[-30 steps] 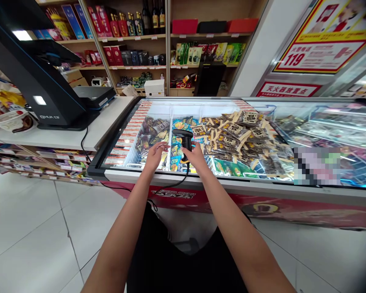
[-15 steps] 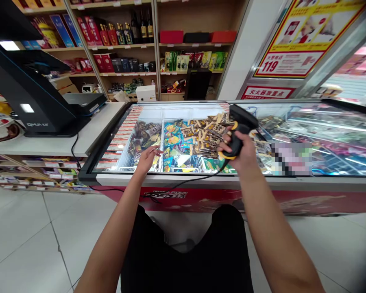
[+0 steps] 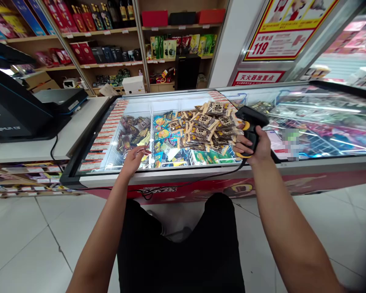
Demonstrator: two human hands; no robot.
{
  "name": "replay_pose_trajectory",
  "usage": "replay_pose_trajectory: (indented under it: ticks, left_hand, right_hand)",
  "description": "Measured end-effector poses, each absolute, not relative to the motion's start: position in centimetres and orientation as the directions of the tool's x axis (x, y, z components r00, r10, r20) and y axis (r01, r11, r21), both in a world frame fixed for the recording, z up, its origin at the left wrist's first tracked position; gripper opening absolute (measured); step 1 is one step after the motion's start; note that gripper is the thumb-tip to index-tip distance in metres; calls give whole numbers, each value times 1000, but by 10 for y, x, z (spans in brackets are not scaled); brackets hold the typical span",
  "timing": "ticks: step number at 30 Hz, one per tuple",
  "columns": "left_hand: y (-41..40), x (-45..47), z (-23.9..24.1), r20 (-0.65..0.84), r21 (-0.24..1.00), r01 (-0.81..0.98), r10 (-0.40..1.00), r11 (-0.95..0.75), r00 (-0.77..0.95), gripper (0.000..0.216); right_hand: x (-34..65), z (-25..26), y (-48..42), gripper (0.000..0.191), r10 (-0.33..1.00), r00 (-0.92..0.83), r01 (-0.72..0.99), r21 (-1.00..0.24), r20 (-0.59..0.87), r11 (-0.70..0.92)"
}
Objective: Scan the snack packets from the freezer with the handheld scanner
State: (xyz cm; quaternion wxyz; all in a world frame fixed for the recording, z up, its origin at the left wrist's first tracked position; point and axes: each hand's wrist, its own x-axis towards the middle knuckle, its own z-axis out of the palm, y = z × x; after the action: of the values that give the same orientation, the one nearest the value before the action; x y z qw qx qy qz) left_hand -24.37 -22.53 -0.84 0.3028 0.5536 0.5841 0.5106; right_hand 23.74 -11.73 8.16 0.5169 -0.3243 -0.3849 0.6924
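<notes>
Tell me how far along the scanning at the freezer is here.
Done: the right hand grips the barcode scanner, lifted above the freezer. In hand: the left hand hovers open over the ice cream packets. Left: no packet is picked up or under the scanner.

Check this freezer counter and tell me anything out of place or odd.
Nothing looks spilled or damaged. The only oddity: the tan-and-black ice cream packets are heaped untidily above the glass-topped chest freezer rim. The right hand grips a black handheld barcode scanner; the left hand hovers open.
</notes>
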Motion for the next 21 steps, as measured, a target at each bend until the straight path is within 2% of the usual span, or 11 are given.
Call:
replay_pose_trajectory:
  ticks: [4, 6, 8, 10, 12, 14, 15, 16, 18, 19, 21]
  left_hand:
    - [-228, -244, -5, 221, 915, 381, 955, -133, -199, 54]
    - [-229, -243, -4, 225, 903, 410, 955, -130, -193, 54]
    - [-228, -244, -4, 232, 891, 435, 955, -132, -185, 54]
    - [-228, -245, -6, 235, 887, 442, 955, -135, -179, 55]
    - [-227, -245, -8, 232, 893, 430, 956, -136, -179, 56]
    - [-226, -245, -9, 222, 901, 414, 958, -131, -181, 56]
    - [-225, -245, -9, 216, 904, 408, 959, -127, -181, 56]
    - [-224, -244, -8, 209, 906, 405, 962, -122, -178, 56]
    - [-223, -242, -7, 198, 904, 412, 965, -112, -172, 55]
    - [-222, -241, -7, 197, 899, 424, 965, -108, -171, 55]
    - [-221, -239, -6, 199, 884, 457, 965, -101, -171, 54]
  right_hand:
    - [262, 74, -129, 46, 993, -111, -435, -897, -29, -75]
    - [293, 70, -132, 58, 999, -17, -325, -945, 27, 20]
    - [329, 64, -135, 65, 987, 124, -53, -993, 97, 105]
    - [364, 58, -139, 66, 898, 379, 389, -919, 223, 64]
    - [391, 54, -144, 56, 550, 711, 625, -753, 438, -208]
    - [407, 57, -148, 48, 245, 874, 482, -811, 420, -332]
    - [410, 60, -150, 45, 259, 924, 349, -896, 281, -273]
    - [410, 64, -151, 42, 412, 905, 191, -967, 108, -167]
    - [400, 70, -150, 32, 821, 565, -127, -992, -78, -7]
    - [390, 72, -149, 28, 940, 336, -237, -971, -58, 25]
    - [362, 73, -146, 42, 999, 44, -301, -953, 15, 28]
